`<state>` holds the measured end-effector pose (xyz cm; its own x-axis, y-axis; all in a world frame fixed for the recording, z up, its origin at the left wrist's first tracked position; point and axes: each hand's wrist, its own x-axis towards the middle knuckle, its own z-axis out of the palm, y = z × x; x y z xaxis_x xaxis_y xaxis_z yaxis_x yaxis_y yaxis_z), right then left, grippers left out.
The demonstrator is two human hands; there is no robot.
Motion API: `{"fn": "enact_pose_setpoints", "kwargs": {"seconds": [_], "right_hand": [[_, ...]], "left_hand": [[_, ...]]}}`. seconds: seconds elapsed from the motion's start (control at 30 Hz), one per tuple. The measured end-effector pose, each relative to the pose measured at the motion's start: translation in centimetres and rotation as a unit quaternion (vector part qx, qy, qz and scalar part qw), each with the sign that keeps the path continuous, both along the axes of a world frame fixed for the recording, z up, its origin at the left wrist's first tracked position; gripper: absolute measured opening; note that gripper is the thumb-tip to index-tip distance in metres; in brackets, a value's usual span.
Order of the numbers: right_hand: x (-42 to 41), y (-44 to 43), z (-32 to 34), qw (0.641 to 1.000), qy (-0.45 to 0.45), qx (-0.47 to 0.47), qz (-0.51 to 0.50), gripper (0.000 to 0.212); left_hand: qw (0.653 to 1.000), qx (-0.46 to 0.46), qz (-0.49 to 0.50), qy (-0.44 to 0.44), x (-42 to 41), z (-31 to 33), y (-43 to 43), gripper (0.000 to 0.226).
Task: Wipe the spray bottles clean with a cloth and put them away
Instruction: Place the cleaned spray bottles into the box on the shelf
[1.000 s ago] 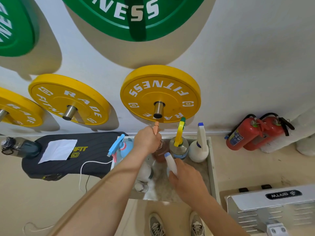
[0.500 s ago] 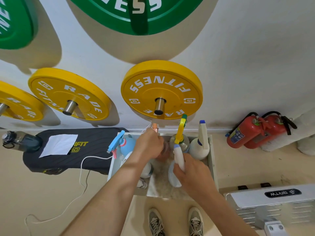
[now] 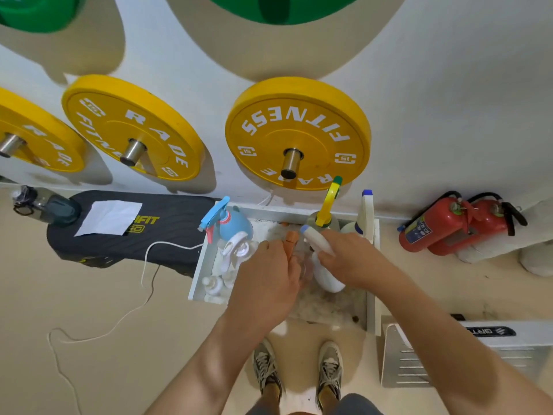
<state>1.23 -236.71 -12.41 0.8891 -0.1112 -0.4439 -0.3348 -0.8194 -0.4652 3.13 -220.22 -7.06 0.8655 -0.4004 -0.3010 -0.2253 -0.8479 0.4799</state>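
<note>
Both bottles came forward off the back row: left hand clenched round orange-topped bottle, right hand round white bottle neck, low in tray. Probably lifting out for wiping.

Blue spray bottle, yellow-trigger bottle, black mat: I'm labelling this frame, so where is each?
blue spray bottle (image 3: 238,227), head view, on its rounded body.
yellow-trigger bottle (image 3: 329,199), head view, on its yellow trigger.
black mat (image 3: 179,232), head view, on bare surface beside the logo.
</note>
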Motion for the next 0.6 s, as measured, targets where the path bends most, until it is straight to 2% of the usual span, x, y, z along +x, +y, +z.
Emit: {"fn": "enact_pose_setpoints", "kwargs": {"seconds": [0.07, 0.17, 0.3, 0.37, 0.5, 0.6], "right_hand": [[0.3, 0.2, 0.2, 1.000, 0.001, -0.013, 0.028, 0.030], [0.7, 0.9, 0.4, 0.999, -0.018, -0.010, 0.038, 0.024], [2.2, 2.4, 0.6, 0.993, -0.070, 0.070, -0.068, 0.015], [3.3, 3.4, 0.3, 0.987, -0.083, 0.081, -0.110, 0.018], [5.8, 5.7, -0.6, 0.981, -0.103, 0.031, -0.160, 0.034], [7.2, 6.6, -1.0, 0.977, -0.105, 0.016, -0.185, 0.034]], "left_hand": [[0.999, -0.029, -0.002, 0.025, -1.1, 0.1, 0.7, 0.036], [0.999, -0.035, -0.004, 0.035, -2.7, -0.3, 2.0, 0.037], [0.996, -0.067, 0.023, 0.056, -4.2, -1.5, 2.8, 0.032], [0.994, -0.083, 0.037, 0.068, -4.5, -2.2, 2.6, 0.032], [0.992, -0.096, 0.037, 0.075, -4.4, -3.6, 1.3, 0.024], [0.992, -0.099, 0.046, 0.069, -4.1, -4.0, 0.6, 0.022]]}}
